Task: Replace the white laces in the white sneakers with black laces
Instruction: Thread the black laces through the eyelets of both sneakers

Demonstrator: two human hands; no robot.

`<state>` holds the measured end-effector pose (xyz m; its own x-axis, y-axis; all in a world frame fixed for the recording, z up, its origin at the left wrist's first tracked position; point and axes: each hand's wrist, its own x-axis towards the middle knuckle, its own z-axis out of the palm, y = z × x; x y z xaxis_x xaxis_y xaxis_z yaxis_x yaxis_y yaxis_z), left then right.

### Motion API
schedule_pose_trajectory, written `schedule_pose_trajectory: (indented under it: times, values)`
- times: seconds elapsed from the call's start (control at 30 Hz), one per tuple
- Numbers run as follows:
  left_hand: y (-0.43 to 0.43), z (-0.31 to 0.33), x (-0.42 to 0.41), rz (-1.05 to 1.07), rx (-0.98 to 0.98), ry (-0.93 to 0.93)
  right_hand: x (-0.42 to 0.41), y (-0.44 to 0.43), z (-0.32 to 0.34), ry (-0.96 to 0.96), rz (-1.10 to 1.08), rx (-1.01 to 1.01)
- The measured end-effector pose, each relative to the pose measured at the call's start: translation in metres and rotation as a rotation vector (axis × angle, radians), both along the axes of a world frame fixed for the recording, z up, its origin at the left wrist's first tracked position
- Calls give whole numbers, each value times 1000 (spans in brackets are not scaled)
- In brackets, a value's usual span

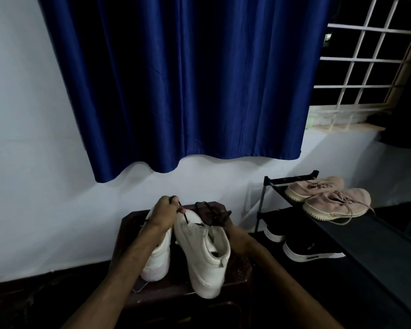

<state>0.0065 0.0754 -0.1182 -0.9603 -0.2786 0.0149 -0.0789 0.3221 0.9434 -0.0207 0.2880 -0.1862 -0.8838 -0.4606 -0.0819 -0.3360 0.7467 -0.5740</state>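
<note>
Head view, left grip (163,211) pinching black lace (185,216) over white sneaker (203,248), right grip's state unclear

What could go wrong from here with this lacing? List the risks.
1. The white sneaker being laced is tilted at the edge of the small dark stool; a hard tug by the left hand on the black lace could tip it off.
2. The loose bundle of lace by the right hand may tangle.
3. The light is dim, so an eyelet could be skipped.
</note>
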Motion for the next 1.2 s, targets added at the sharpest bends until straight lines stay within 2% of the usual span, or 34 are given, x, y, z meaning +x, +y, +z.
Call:
schedule_pose_trajectory:
  times: [0.1, 0.2, 0.3, 0.37, 0.47, 0.57, 0.63, 0.67, 0.77, 0.93, 1.03, 1.2]
  values:
    - [6, -1, 0, -28, 16, -5, -2, 3, 16, -143, -50, -184]
    - [11, -8, 2, -23, 55, -63, -11, 6, 58, -266, -267, -589]
    - [7, -14, -5, 6, 117, -66, -14, 9, 100, -251, -314, -863]
    - [7, -16, -9, 34, 49, -63, -14, 7, 107, -139, -329, -776]
    - [7, -20, -13, 100, -138, -40, -19, -8, 83, -19, -381, -402]
    - [8, -19, -11, 40, 6, -65, -12, -37, 55, -51, -261, -263]
    - [8, -20, -11, 11, 4, -89, -1, -55, 49, -86, -159, -208]
    - [6, -21, -13, 0, -2, -94, 1, -62, 48, -93, -125, -118]
    - [-3, -19, -15, -11, 18, -79, 6, -72, 46, -74, -177, 88]
    - [-40, 22, -19, 122, 252, 51, 13, -76, 46, -64, -195, 186]
    - [-48, 39, -16, 81, 164, 91, 15, -77, 45, -42, -225, 156]
    - [-43, 23, -11, 104, -58, 129, 19, -69, 43, -27, -283, 7]
